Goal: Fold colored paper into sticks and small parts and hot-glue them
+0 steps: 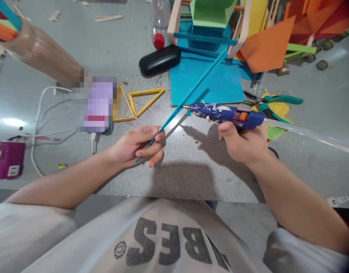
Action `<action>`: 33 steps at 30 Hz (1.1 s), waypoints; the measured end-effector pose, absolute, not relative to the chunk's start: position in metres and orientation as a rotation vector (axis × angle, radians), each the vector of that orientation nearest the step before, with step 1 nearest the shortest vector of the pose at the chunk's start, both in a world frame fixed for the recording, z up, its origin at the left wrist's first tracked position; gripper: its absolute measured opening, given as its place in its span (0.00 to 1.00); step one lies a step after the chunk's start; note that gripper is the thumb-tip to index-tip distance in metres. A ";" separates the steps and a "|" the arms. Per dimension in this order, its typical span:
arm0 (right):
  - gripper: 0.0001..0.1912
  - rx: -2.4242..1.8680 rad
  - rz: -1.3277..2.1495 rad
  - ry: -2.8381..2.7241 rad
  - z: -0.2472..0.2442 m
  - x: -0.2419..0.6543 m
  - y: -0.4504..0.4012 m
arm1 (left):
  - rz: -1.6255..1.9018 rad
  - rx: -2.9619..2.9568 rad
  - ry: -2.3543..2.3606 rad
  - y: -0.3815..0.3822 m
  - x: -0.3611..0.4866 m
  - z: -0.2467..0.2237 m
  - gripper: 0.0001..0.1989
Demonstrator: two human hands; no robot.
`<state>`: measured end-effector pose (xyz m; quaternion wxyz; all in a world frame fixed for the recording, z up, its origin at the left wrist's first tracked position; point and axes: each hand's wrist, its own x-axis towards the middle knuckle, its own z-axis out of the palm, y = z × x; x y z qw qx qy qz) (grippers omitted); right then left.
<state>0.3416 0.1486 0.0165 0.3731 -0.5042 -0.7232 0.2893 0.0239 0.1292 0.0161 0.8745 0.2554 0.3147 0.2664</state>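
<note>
My left hand [144,146] pinches a long thin blue strip [201,79] near its lower end; the strip slants up and to the right over a blue paper sheet [208,85]. In my right hand [242,142] is a blue hot glue gun [220,113], fingers wrapped round its handle. Its nozzle points left and meets or nearly meets the strip; I cannot tell if they touch. A clear glue stick [311,132] runs out of the gun's back. Beyond my left hand lie folded yellow strips [147,101], one bent into a triangle.
A black case [159,60] and a red-capped bottle [159,40] lie behind. A paper-and-stick structure [208,40] stands at the back. Teal-handled pliers [285,99] are to the right. Leftward are a phone [99,106] with a white cable, a brown tube [43,53] and a purple box [9,160].
</note>
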 end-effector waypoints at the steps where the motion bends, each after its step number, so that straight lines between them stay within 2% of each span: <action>1: 0.33 -1.289 0.733 -1.854 0.016 0.342 0.149 | 0.555 0.538 0.655 0.129 0.024 0.016 0.14; 25: 0.32 -1.386 0.667 -1.644 0.003 0.354 0.156 | 0.514 0.582 0.624 0.129 0.021 0.012 0.14; 30: 0.31 -1.332 0.708 -1.449 0.022 0.352 0.164 | 0.540 0.539 0.611 0.130 0.022 0.010 0.13; 33: 0.31 -1.246 0.579 -1.370 0.040 0.364 0.174 | 0.560 0.518 0.588 0.130 0.022 0.008 0.12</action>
